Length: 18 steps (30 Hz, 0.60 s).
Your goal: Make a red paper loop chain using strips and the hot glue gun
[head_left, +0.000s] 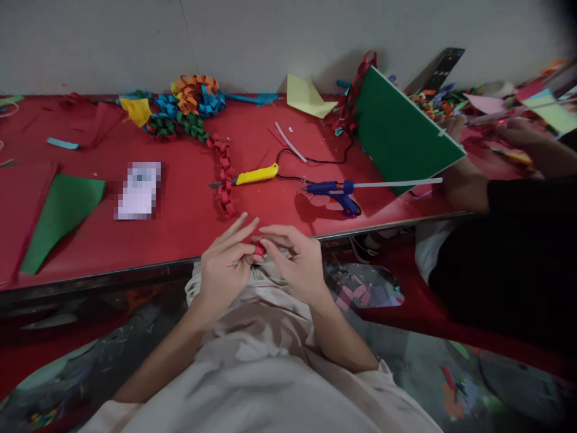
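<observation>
Paper [259,248], red, between both hands [226,269] [303,264]

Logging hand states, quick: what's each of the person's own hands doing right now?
Left hand: thumb and finger closed on a small piece of red paper, other fingers spread.
Right hand: thumb and finger closed on the same piece.

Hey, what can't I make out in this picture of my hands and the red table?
All in the head view:
Red piece: full shape, covered by fingers of the left hand and right hand.
Pale item: details, blurred by pixelation.
Co-worker's near hand: mostly hidden by the green board.
Red sheet: cut off by the left edge.
</observation>
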Available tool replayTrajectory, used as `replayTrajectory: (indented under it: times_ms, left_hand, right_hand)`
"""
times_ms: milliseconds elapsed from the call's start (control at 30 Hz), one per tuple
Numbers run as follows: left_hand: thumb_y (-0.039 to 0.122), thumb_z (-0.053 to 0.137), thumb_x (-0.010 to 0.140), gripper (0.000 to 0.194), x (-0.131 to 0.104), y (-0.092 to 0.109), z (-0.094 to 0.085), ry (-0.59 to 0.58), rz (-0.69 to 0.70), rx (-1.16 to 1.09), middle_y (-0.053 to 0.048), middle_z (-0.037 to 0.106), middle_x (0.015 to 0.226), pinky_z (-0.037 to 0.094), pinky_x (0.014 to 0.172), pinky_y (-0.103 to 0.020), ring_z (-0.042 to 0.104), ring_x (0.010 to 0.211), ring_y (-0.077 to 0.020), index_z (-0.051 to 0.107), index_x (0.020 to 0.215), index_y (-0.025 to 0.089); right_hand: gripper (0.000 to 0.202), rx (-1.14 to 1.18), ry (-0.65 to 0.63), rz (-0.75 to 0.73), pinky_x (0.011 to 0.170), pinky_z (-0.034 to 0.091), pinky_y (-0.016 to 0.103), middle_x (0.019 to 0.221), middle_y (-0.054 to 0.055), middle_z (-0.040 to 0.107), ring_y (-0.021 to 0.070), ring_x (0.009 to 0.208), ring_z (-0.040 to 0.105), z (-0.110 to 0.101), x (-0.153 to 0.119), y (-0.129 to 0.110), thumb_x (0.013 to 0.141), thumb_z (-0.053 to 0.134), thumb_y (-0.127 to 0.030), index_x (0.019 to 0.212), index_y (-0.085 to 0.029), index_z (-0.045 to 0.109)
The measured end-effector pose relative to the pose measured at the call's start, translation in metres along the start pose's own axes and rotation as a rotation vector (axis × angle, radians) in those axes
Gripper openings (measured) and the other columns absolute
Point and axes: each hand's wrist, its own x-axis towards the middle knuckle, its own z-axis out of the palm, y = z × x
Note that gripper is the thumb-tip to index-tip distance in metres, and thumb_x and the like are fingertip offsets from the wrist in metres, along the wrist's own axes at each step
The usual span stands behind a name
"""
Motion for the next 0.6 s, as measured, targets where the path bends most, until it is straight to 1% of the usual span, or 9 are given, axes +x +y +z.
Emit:
replayTrajectory:
  times_ms: [33, 133, 200, 233, 333, 400, 467, 533, 600]
  left_hand:
    - [0.010, 0.062, 0.091, 0.023, 0.000, 0.000, -0.002, -0.014, -0.004, 0.029, -0.008, 0.073, 0.133, 0.057, 0.109, -0.053, 0.062, 0.138, -0.0309, 0.074, 0.076, 0.022]
    - [0.013, 0.063, 0.091, 0.022, 0.002, -0.001, -0.010, -0.068, -0.055, 0.052, -0.008, 0.075, 0.130, 0.056, 0.109, -0.055, 0.062, 0.138, -0.0319, 0.076, 0.077, 0.023]
    - [0.017, 0.066, 0.093, 0.019, 0.003, -0.003, -0.015, -0.109, -0.085, -0.022, -0.008, 0.076, 0.128, 0.057, 0.106, -0.054, 0.066, 0.131, -0.0310, 0.079, 0.080, 0.024]
    - [0.021, 0.069, 0.093, 0.017, 0.003, -0.005, -0.016, -0.136, -0.105, -0.093, -0.008, 0.077, 0.127, 0.057, 0.104, -0.052, 0.068, 0.127, -0.0303, 0.080, 0.080, 0.025]
    - [0.032, 0.077, 0.092, 0.013, 0.001, -0.007, -0.016, -0.181, -0.174, -0.360, -0.010, 0.075, 0.130, 0.058, 0.099, -0.046, 0.070, 0.119, -0.0283, 0.081, 0.081, 0.026]
    - [0.035, 0.078, 0.091, 0.013, -0.001, -0.007, -0.014, -0.176, -0.193, -0.477, -0.011, 0.073, 0.131, 0.059, 0.091, -0.041, 0.071, 0.111, -0.0257, 0.083, 0.082, 0.028]
    - [0.035, 0.080, 0.090, 0.008, -0.004, -0.007, -0.010, -0.140, -0.175, -0.493, -0.010, 0.072, 0.125, 0.058, 0.083, -0.036, 0.071, 0.102, -0.0223, 0.084, 0.085, 0.029]
    - [0.034, 0.082, 0.087, 0.006, -0.006, -0.008, -0.007, -0.108, -0.136, -0.430, -0.009, 0.072, 0.118, 0.056, 0.080, -0.034, 0.069, 0.099, -0.0207, 0.085, 0.092, 0.032]
    - [0.036, 0.083, 0.086, 0.020, -0.008, -0.011, -0.006, -0.059, -0.099, -0.335, -0.008, 0.071, 0.114, 0.055, 0.082, -0.034, 0.067, 0.100, -0.0211, 0.084, 0.106, 0.034]
  right_hand:
    - [0.021, -0.123, -0.024, -0.106, 0.088, 0.065, 0.030, 0.109, 0.004, 0.083, 0.0179, 0.096, 0.080, 0.000, -0.005, -0.001, 0.098, 0.065, -0.028, 0.117, -0.029, 0.075]
    - [0.045, -0.349, -0.167, -0.347, 0.105, 0.061, 0.036, 0.131, 0.006, 0.077, 0.0201, 0.119, 0.075, -0.004, -0.019, -0.002, 0.099, 0.052, -0.013, 0.137, -0.029, 0.068]
    - [0.054, -0.359, -0.239, -0.387, 0.115, 0.055, 0.040, 0.143, 0.006, 0.069, 0.0215, 0.134, 0.066, -0.008, -0.025, -0.001, 0.098, 0.050, -0.010, 0.147, -0.030, 0.062]
    - [0.053, -0.326, -0.243, -0.364, 0.116, 0.055, 0.041, 0.144, 0.005, 0.068, 0.0216, 0.135, 0.066, -0.010, -0.027, 0.000, 0.099, 0.051, -0.012, 0.147, -0.031, 0.061]
    - [0.042, -0.063, -0.159, -0.147, 0.103, 0.062, 0.036, 0.127, 0.003, 0.078, 0.0207, 0.114, 0.076, -0.010, -0.025, 0.003, 0.096, 0.067, -0.025, 0.136, -0.036, 0.069]
    - [0.035, 0.194, -0.101, 0.067, 0.090, 0.065, 0.033, 0.106, 0.002, 0.082, 0.0193, 0.093, 0.078, -0.004, -0.020, 0.007, 0.085, 0.081, -0.035, 0.120, -0.033, 0.076]
    - [0.032, 0.456, -0.097, 0.264, 0.078, 0.064, 0.030, 0.088, 0.000, 0.080, 0.0166, 0.076, 0.075, 0.003, -0.015, 0.013, 0.075, 0.089, -0.040, 0.103, -0.029, 0.079]
    - [0.032, 0.666, -0.098, 0.408, 0.069, 0.062, 0.026, 0.077, -0.003, 0.076, 0.0129, 0.064, 0.069, 0.010, -0.011, 0.019, 0.068, 0.094, -0.042, 0.091, -0.027, 0.077]
    - [0.037, 0.802, -0.087, 0.499, 0.062, 0.058, 0.022, 0.073, -0.005, 0.073, 0.0101, 0.059, 0.065, 0.013, -0.010, 0.024, 0.062, 0.098, -0.042, 0.087, -0.026, 0.076]
